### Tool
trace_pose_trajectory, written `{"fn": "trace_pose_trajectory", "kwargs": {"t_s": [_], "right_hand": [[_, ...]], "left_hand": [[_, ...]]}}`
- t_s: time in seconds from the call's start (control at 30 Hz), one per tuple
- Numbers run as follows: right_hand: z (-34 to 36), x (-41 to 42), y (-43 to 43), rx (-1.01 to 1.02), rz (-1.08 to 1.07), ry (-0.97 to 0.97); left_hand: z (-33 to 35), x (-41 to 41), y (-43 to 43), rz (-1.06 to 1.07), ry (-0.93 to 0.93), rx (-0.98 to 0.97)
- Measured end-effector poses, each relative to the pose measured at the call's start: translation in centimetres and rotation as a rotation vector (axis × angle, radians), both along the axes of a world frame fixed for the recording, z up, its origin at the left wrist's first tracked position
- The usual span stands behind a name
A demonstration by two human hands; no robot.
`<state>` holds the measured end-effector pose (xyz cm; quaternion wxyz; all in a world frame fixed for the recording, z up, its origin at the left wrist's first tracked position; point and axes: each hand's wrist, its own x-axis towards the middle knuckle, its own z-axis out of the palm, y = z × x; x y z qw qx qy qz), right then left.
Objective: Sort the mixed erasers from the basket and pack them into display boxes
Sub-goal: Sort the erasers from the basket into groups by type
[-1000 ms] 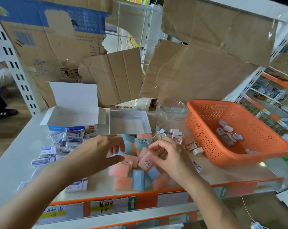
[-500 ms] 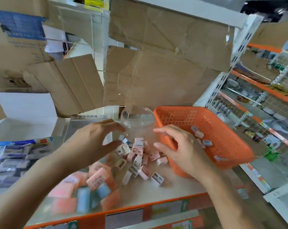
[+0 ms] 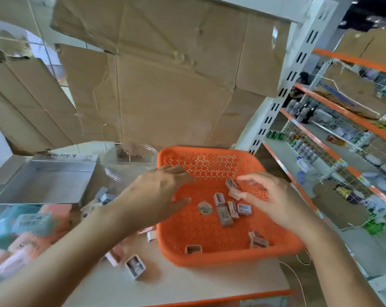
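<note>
The orange perforated plastic basket point(image 3: 209, 259) sits at the right end of the pale shelf board point(image 3: 198, 284), close to its front edge, and both hands hang over it. A cluster of small pink and grey sleeved erasers point(image 3: 226, 212) lies on the basket floor a little right of centre, between the two hands. The left hand point(image 3: 156, 196) reaches in over the basket's left rim with its fingers straight and spread, holding nothing, and its fingertips stop short of the cluster. The right hand point(image 3: 276, 202) hovers over the right half with its fingers loosely curled. Its thumb tip touches a small pink eraser point(image 3: 234, 193) at the far end of the cluster, but I cannot tell whether that piece is actually pinched. The right hand is therefore the nearer one. The long brown-pink eraser point(image 3: 224, 217) lies with its long axis running roughly far to near, so a pinch across its narrow sides would probably come from left and right. Two stray erasers rest against the basket's front wall. The open silver cardboard display box point(image 3: 45, 185) stands toward the shelf's left end, so anything picked must travel leftward, past the clear round plastic tub point(image 3: 130, 167).
</note>
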<state>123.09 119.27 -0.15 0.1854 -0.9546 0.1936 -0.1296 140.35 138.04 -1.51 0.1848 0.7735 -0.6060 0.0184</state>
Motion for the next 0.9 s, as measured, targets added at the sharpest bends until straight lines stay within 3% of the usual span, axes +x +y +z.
{"fn": "trace_pose_trajectory", "kwargs": {"t_s": [0.37,0.53,0.77,0.9], "right_hand": [[-1.9,2.1,-4.5,0.002,0.146,0.254],[-1.3,3.8,-5.1,-0.067,0.168,0.352],[-2.3,7.3,-5.8,-0.158,0.161,0.712],[-2.9,8.2,-6.0,-0.197,0.184,0.765]], "left_hand": [[-1.9,-0.3,-6.5,-0.002,-0.021,0.322],[-1.7,0.2,-8.3,-0.003,0.006,0.366],[-2.9,1.0,-9.1,0.069,0.045,0.449],[-2.9,1.1,-9.2,0.069,0.055,0.451]]}}
